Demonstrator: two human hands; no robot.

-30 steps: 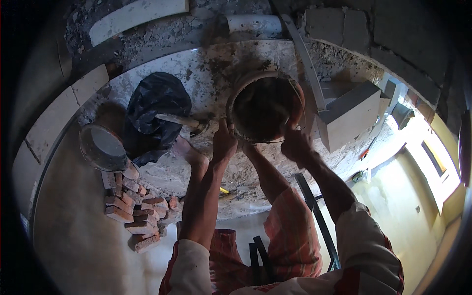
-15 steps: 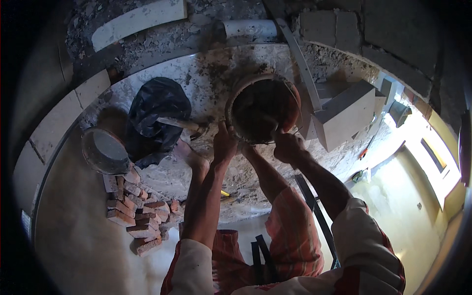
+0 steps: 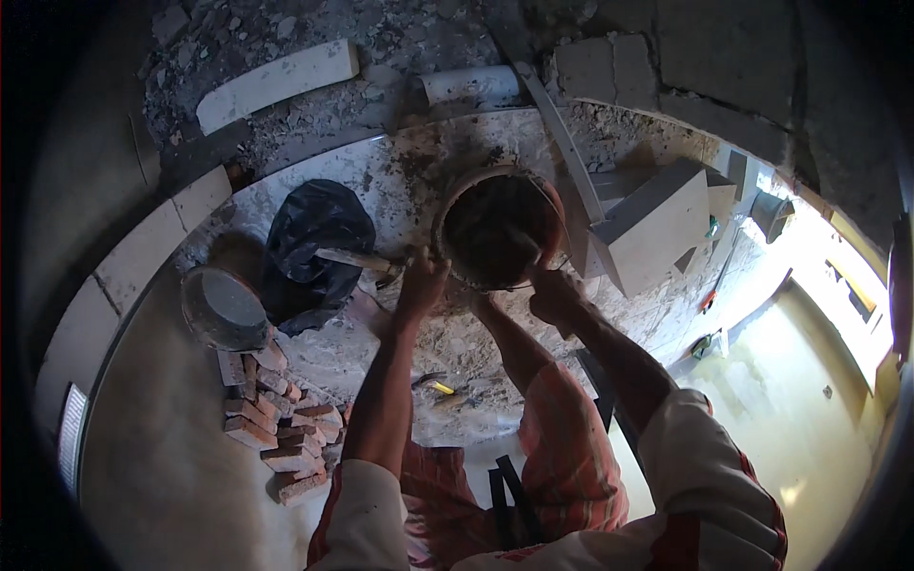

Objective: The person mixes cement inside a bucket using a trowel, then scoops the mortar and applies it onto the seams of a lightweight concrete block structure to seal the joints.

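Note:
A round, reddish-brown bucket (image 3: 560,211) tilts in front of me, with a dark mix inside. My left hand (image 3: 424,281) is closed at the near left of its rim, gripping it. At the near right side, my right hand (image 3: 558,296) is wrapped round the handle of a trowel (image 3: 522,244), whose blade reaches into the bucket and is partly lost in shadow. One of my feet is just below the bucket, between my two hands. Left of my left hand, a hammer-like tool with a wooden handle (image 3: 352,259) lies against a black plastic bag (image 3: 319,238).
A round basin (image 3: 226,306) stands at the left above stacked broken bricks (image 3: 286,419). Pale blocks (image 3: 657,224) sit right of the bucket beside a long metal straightedge (image 3: 566,143). Rubble and a white pipe (image 3: 471,86) lie at the back.
The whole view has shifted slightly, so things sit lower in the picture. Both hands keep their hold at the bucket; the trowel stays inside it.

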